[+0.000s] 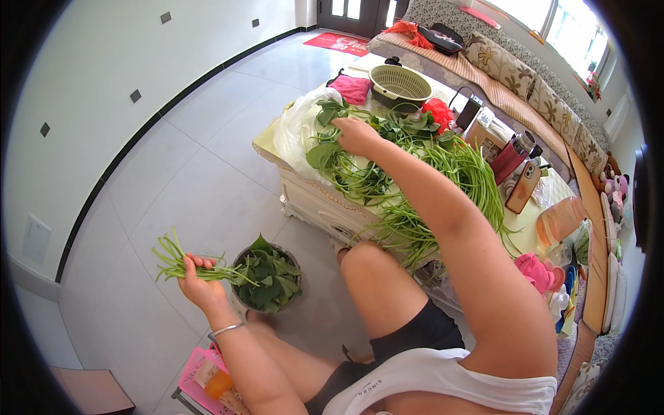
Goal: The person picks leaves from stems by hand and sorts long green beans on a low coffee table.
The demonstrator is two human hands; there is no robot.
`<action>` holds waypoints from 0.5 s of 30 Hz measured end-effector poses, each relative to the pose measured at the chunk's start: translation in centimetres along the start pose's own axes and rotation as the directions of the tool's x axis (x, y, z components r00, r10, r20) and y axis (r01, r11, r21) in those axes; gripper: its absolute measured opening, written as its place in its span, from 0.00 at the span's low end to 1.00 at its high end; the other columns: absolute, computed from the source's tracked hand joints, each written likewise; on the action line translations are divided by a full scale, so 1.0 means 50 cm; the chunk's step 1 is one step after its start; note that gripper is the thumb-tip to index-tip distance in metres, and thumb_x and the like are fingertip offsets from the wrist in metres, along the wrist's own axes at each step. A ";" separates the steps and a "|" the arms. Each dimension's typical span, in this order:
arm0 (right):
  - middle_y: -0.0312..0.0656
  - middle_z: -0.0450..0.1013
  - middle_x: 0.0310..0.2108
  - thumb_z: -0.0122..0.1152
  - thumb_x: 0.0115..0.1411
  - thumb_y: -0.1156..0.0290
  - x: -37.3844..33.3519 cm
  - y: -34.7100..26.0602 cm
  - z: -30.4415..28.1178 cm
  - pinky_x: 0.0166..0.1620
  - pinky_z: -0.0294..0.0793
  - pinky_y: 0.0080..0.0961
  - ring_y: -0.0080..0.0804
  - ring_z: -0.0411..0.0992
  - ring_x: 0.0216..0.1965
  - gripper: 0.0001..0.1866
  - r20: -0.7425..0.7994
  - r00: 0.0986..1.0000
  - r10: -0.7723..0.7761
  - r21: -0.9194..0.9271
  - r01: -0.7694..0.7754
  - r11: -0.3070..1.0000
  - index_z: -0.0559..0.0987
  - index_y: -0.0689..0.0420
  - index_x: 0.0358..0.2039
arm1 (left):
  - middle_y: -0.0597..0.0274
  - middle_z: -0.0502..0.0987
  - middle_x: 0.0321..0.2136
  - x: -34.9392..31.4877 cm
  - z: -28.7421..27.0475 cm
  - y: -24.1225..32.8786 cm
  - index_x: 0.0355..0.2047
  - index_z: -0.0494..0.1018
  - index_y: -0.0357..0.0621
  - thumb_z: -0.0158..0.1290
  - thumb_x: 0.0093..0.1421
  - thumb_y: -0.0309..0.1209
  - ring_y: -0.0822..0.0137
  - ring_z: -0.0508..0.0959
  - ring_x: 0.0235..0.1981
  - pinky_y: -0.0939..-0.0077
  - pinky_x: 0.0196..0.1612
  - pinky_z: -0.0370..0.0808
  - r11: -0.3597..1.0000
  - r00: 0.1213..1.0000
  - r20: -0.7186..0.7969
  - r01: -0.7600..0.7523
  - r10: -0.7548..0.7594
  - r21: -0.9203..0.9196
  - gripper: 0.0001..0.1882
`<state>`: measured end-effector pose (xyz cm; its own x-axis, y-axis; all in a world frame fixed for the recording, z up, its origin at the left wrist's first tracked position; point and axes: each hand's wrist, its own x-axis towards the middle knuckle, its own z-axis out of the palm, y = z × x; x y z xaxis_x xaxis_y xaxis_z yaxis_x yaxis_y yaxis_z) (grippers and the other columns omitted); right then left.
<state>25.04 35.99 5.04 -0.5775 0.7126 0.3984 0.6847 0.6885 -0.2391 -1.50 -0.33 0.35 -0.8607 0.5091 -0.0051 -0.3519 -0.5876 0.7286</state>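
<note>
My left hand (200, 280) is closed round a bunch of trimmed green stems (169, 261), held out over the floor at the left. Just right of it stands a round bin (299, 277) full of large green leaves (268, 275). My right hand (356, 136) reaches across the table, fingers pinched at a leafy green stem (330, 112) on the far left part of the heap. The heap of long green stems (470, 173) spreads under my right forearm and hangs over the table's near edge. My right fingertips are partly hidden.
The table (315, 200) also bears a clear plastic bag (294, 135), a green colander (401, 84), a pink cloth (351, 88), a red thermos (512, 158), a phone (523, 187) and a jar of pinkish liquid (560, 220). A pink basket (197, 370) sits at lower left. A sofa (546, 104) lines the right.
</note>
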 end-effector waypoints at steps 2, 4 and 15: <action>0.47 0.75 0.41 0.49 0.51 0.71 -0.012 0.029 -0.005 0.46 0.71 0.37 0.45 0.72 0.45 0.15 0.272 0.957 0.101 -0.069 -0.086 0.994 0.79 0.51 0.39 | 0.66 0.65 0.21 -0.001 -0.008 0.004 0.31 0.66 0.43 0.48 0.63 0.32 0.70 0.65 0.21 0.71 0.30 0.66 0.999 1.000 -0.009 0.002 -0.002 0.043 0.07; 0.46 0.75 0.38 0.49 0.51 0.70 -0.014 0.062 -0.023 0.44 0.72 0.38 0.46 0.73 0.42 0.14 0.336 0.919 0.207 -0.079 -0.191 0.978 0.80 0.50 0.36 | 0.66 0.65 0.21 0.000 -0.003 0.000 0.31 0.66 0.43 0.48 0.63 0.32 0.70 0.65 0.21 0.71 0.29 0.66 0.998 1.000 -0.007 0.011 -0.011 0.060 0.07; 0.44 0.72 0.40 0.51 0.53 0.71 0.032 0.102 0.036 0.44 0.71 0.37 0.45 0.71 0.43 0.10 -0.054 0.957 0.284 -0.058 -0.287 0.956 0.81 0.49 0.32 | 0.64 0.67 0.21 0.008 -0.006 -0.022 0.31 0.67 0.41 0.49 0.61 0.31 0.69 0.66 0.21 0.70 0.29 0.67 0.995 0.997 0.022 0.075 -0.077 0.065 0.07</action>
<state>26.80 40.90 2.85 -0.3340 0.8705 0.3614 0.8463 0.4458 -0.2916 -1.58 0.32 -0.68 -0.8227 0.5666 -0.0455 -0.3910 -0.5060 0.7688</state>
